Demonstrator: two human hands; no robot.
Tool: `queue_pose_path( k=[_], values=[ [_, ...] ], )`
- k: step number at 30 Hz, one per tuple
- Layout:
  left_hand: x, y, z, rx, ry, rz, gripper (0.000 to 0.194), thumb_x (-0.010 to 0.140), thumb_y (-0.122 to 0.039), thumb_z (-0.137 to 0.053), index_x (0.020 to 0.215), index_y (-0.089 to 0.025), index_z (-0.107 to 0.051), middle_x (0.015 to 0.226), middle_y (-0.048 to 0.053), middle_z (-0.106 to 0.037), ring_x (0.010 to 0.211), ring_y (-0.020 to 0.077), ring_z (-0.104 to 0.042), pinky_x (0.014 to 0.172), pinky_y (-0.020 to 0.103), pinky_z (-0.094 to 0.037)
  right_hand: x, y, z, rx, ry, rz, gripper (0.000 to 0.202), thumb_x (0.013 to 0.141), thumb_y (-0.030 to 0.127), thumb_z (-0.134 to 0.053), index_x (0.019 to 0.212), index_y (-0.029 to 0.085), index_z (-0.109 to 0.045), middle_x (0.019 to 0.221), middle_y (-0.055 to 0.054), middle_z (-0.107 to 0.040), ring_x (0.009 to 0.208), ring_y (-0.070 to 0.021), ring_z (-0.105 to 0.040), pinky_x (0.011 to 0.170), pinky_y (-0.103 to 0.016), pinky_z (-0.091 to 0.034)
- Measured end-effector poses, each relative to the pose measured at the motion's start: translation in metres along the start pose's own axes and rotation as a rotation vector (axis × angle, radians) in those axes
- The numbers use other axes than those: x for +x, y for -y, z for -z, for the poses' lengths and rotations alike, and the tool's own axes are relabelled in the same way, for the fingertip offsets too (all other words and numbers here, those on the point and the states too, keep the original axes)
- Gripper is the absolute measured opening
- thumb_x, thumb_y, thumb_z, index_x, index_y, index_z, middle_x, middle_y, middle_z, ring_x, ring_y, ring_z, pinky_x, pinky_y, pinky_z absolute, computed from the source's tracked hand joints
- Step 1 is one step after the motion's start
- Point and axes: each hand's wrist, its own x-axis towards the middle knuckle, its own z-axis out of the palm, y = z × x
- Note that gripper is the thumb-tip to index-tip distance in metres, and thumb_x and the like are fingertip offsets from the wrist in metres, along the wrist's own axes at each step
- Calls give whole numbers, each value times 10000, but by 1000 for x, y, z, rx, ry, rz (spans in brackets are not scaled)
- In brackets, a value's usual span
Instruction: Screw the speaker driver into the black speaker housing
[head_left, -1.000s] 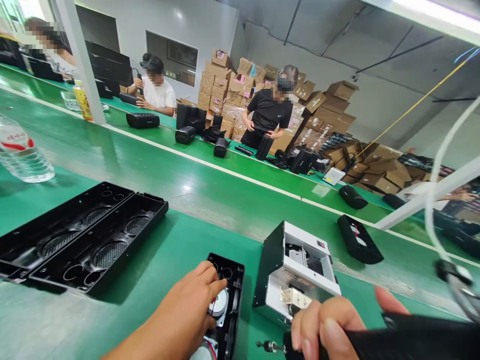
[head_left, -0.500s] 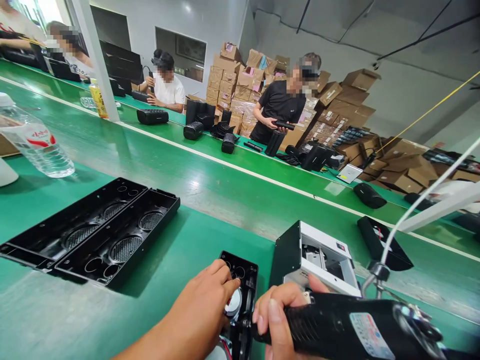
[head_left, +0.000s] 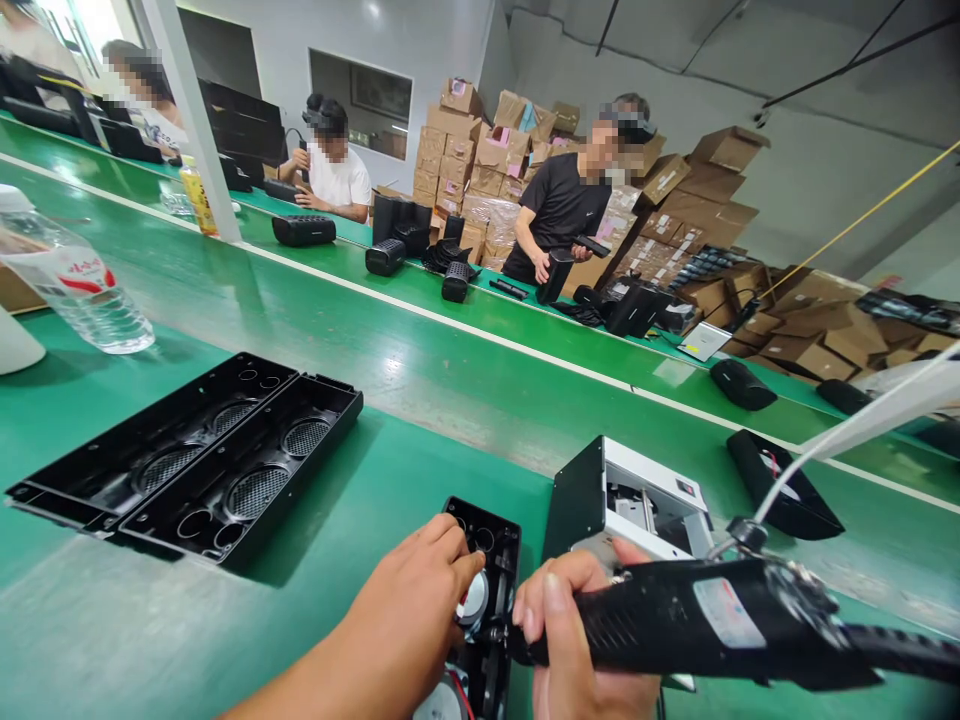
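A black plastic speaker shell (head_left: 487, 590) lies open on the green table (head_left: 315, 620), a round silver speaker inside. The left hand (head_left: 409, 625) presses curled fingers onto it. The right hand (head_left: 570, 640) grips a black electric screwdriver (head_left: 697, 625), fist closed.

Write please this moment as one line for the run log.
left hand: pressing speaker housing on green table | right hand: gripping electric screwdriver, tip at housing | beside: screw feeder box, two empty housings
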Motion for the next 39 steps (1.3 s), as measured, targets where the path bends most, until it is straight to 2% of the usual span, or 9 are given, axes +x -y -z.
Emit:
queue_pose_path(
  k=[7,15,23,26,29,31,33,35,39],
  values=[
    [-1,-6,6,21,44,38,554,814,-68,-675,1354,-150,-763,1307,87,-678,1309,277,-541,1159,426,-461,7,-15,9,-109,-97,-16,507,1088,206,-664,1479,222,-342,708,78,-530,558,-62,-568,569,-171,-554],
    [0,-10,7,57,59,52,543,805,-31,-654,1321,-150,-770,1336,89,-674,1310,286,-542,1126,446,-483,-7,-15,3,-127,65,115,526,1057,55,-601,1517,205,-397,798,38,-559,656,-48,-601,616,-153,-546],
    [-1,-13,11,37,48,10,430,839,-60,-637,1235,-144,-783,1301,116,-687,1305,309,-560,1154,482,-508,-25,-21,-6,-157,-110,-100,517,1012,395,-763,1343,209,-413,805,26,-550,679,-59,-567,626,-155,-505],
    [-8,-11,25,28,88,-13,604,864,-57,-680,1461,-128,-729,1496,136,-671,1492,316,-525,1289,460,-466,-26,-10,-17,-136,-144,-154,516,1045,391,-732,1419,211,-426,874,10,-573,723,-44,-553,681,-159,-515],
    [-20,-5,44,18,152,-13,712,1002,-105,-612,1706,-179,-542,1790,129,-444,1705,295,-354,1412,483,-324,-18,13,-23,-45,-241,-154,465,1078,344,-703,1456,229,-457,855,24,-554,731,-34,-542,708,-166,-476],
    [-30,2,54,-6,168,-67,630,1037,-80,-482,1635,-212,-626,1768,94,-485,1703,262,-370,1405,451,-334,-5,30,-13,19,-282,-36,555,1101,246,-650,1590,296,-392,764,61,-518,632,-32,-523,690,-180,-470],
    [-38,11,60,-4,152,-171,639,987,-4,-405,1481,-240,-735,1651,46,-612,1652,198,-451,1373,341,-367,12,47,9,27,-138,260,766,1104,119,-536,1760,356,-218,717,65,-504,588,-68,-548,600,-193,-507],
    [-42,20,61,45,120,-252,633,931,31,-422,1362,-268,-777,1529,-1,-688,1617,155,-485,1367,273,-334,30,60,35,-25,-220,281,820,1100,146,-562,1776,395,-171,706,65,-482,588,-72,-520,615,-230,-532],
    [-40,38,58,237,50,-362,368,991,-32,-495,1044,-281,-761,1275,-57,-779,1540,183,-560,1301,290,-383,52,71,72,-134,-395,270,1063,965,256,-798,1800,209,-143,724,42,-534,619,-104,-544,654,-289,-570]
  ],
)
